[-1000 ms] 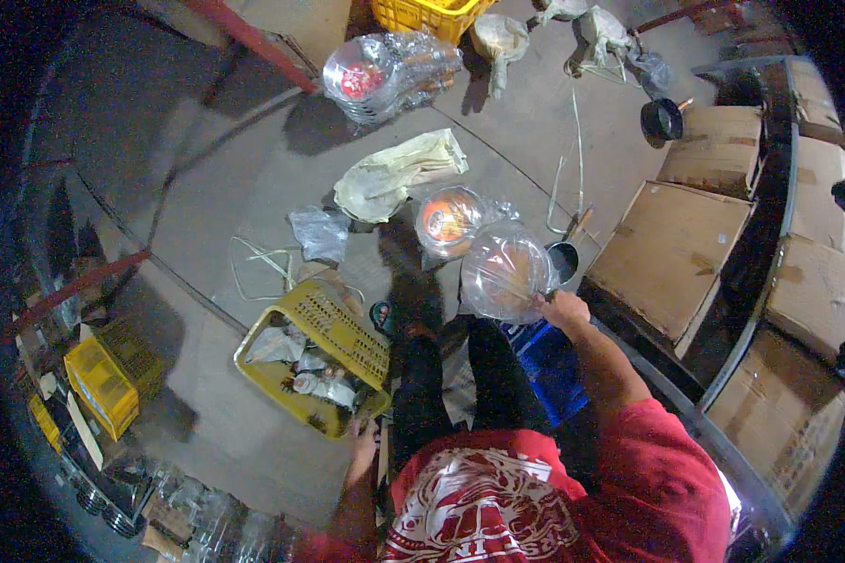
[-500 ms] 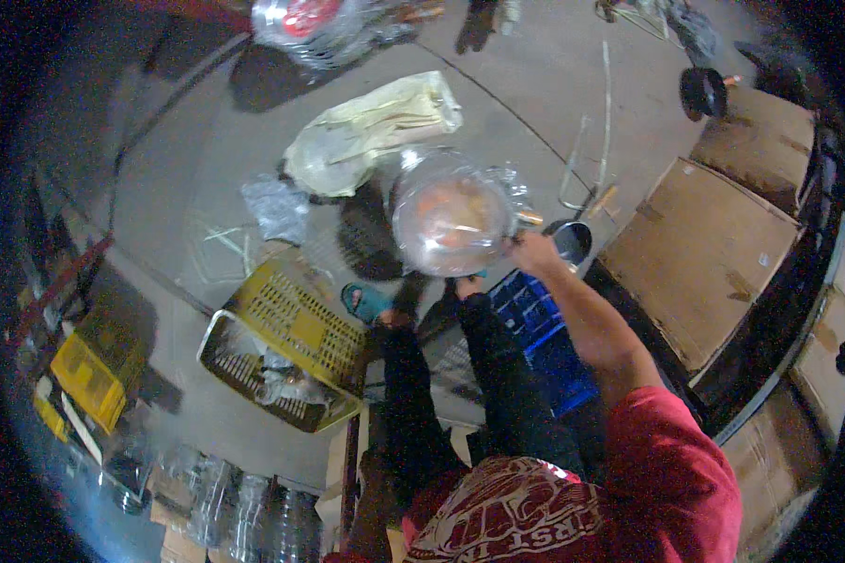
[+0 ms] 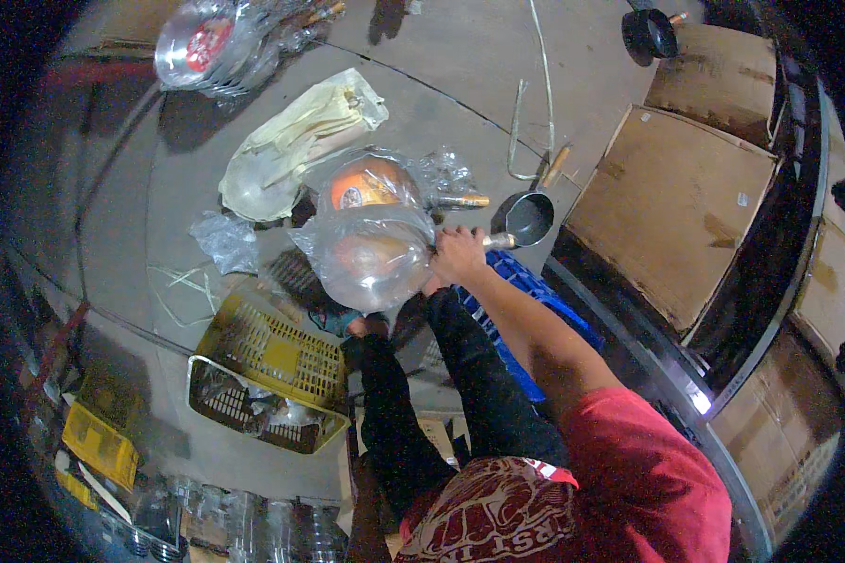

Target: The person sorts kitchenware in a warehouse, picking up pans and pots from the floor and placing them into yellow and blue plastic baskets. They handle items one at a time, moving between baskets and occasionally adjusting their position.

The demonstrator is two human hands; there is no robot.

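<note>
My right hand is closed round the handle of a shiny, round pan wrapped in clear plastic. The pan's handle end, pale wood under plastic, sticks out on the hand's right side. Just beyond it lies a second plastic-wrapped pan with an orange label, its wooden handle pointing right. A dark saucepan sits close to my right hand. My left forearm shows only as a dark shape at the lower edge; its fingers are lost in shadow.
A yellow basket with plastic wrapping inside stands left of my legs, a blue crate to their right. Cardboard boxes line the right. A pale yellow sack and stacked wrapped pans lie farther off. Pale straps lie on the floor.
The view has shifted to the right. The held pan has moved left and nearer my feet, and the orange-labelled pan beyond it now shows. My right hand keeps its grip.
</note>
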